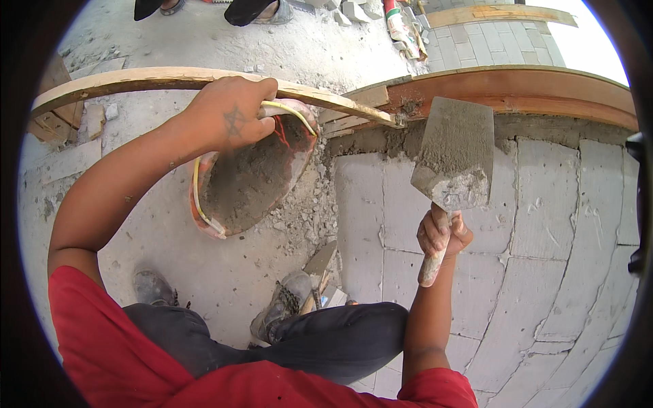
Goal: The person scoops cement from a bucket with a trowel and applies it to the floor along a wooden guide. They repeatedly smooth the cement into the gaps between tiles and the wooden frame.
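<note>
Trowel (454, 160) in the right hand (445, 233), bucket (301, 160) handle in the left hand (245, 115).
The right fingers are clamped on the trowel's pale-smeared grip; its broad blade, coated in grey mortar and whiter near the grip, is held over pale grey blockwork (544, 224), near a reddish-brown board (503, 88). The left fingers close around the yellow-and-white handle of the reddish bucket, left of the blockwork, grey mortar inside. Any lettering on the red, white and green package (401, 30) is too small to read.

I see a co-worker's legs (250, 11) cut off at eleven o'clock; the left hand (235, 115) hides some bucket (299, 162).
</note>
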A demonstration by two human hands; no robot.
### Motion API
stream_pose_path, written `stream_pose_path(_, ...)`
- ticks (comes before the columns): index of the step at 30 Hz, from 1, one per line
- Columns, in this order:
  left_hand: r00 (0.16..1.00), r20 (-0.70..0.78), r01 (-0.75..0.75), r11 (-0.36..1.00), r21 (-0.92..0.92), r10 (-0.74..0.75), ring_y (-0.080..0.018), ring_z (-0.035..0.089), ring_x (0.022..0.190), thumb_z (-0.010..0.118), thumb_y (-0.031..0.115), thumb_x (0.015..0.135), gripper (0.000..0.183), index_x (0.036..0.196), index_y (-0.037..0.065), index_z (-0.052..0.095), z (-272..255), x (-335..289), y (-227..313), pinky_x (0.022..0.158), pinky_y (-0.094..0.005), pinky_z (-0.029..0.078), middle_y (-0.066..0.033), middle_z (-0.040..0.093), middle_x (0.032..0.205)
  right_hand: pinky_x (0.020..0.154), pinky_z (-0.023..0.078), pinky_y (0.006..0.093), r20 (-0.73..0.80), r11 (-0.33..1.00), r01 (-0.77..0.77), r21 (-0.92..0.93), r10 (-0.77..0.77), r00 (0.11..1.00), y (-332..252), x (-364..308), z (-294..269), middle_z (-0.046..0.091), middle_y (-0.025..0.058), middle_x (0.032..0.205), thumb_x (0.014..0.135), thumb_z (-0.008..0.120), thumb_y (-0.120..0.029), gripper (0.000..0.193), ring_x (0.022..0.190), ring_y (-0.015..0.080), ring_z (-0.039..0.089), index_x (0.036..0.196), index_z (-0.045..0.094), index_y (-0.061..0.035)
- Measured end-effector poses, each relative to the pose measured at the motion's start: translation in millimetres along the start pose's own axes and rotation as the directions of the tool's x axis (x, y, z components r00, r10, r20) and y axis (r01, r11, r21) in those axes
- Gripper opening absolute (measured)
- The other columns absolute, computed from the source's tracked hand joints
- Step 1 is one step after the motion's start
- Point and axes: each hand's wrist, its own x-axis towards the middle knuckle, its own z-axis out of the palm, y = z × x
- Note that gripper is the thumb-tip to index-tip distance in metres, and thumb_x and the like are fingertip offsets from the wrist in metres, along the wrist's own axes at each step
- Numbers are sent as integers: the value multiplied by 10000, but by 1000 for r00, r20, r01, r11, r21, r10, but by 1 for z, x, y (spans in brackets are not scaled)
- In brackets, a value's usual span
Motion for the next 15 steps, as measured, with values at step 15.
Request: stream_pose_path(15,999,-25,-24,1000,18,25,-358,665,863,627,316,820,382,1104,61,602,0,-3,-5,795,-469,497,-200,684,845,508,489,318,-792,779,-535,-328,82,604,80,51,-54,560,54,769,998,577,-405,435,618,160,570,1210,523,-29)
